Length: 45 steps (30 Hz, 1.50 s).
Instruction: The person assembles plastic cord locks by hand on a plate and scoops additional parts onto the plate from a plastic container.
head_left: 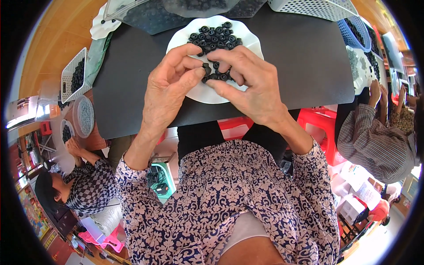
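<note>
My left hand [170,84] pinches a small black ring-shaped part [206,68] between thumb and fingertips, above the near side of a white plate with a wavy rim [249,42]. Close beside it is my right hand [251,84], its thumb and index finger apart and its other fingers curled; nothing shows between them. Several more small round black parts [215,37] with raised centres lie piled on the far half of the plate. A few others sit beneath my fingers, partly hidden by them.
The plate stands on a dark tabletop [304,66]. Beyond it are a clear bin of black parts [152,17] and a white perforated basket [313,9]. A white basket [74,77] stands at the left. People work at both sides; a red stool [320,128] is under the table.
</note>
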### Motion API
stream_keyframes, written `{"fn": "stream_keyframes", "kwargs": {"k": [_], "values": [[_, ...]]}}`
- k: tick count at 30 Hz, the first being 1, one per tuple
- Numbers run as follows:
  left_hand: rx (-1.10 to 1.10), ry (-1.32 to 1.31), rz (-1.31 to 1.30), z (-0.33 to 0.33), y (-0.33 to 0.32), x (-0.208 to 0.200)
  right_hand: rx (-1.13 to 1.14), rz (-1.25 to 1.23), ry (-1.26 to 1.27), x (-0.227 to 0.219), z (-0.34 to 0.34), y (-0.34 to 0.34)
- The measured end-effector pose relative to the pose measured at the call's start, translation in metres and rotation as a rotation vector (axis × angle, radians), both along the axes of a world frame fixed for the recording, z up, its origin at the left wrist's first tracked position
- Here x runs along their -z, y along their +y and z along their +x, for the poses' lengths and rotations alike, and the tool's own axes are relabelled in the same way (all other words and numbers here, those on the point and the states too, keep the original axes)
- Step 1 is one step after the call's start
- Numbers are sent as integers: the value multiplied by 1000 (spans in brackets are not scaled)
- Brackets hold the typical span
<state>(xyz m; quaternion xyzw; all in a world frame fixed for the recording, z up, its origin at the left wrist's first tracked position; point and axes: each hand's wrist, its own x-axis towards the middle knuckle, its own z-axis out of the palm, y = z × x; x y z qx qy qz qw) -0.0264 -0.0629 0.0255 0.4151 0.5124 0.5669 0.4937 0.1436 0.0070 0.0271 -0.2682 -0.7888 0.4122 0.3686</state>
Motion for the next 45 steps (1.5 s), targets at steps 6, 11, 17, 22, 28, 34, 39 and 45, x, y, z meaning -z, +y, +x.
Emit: {"fn": "stream_keyframes", "kwargs": {"k": [6, 11, 17, 22, 28, 34, 39, 45], "values": [[-32, -123, 1, 9, -9, 8, 1, 348, -3, 19, -11, -2], [-76, 214, 52, 6, -2, 8, 84, 281, 30, 15, 8, -3], [101, 1166, 532, 14, 33, 16, 203, -260, 180, 21, 47, 0], [67, 1427, 382, -15, 33, 25, 177, -697, 457, 27, 69, -1], [118, 1322, 464, 7, 46, 12, 153, -684, 412, 26, 59, -4], [178, 1310, 444, 7, 53, 20, 156, -568, 297, 22, 53, -6], [154, 652, 177, 9, 32, 8, 146, -121, 226, 29, 46, 3], [165, -329, -68, 22, 19, 5, 37, -62, 77, 8, 25, 4]]}}
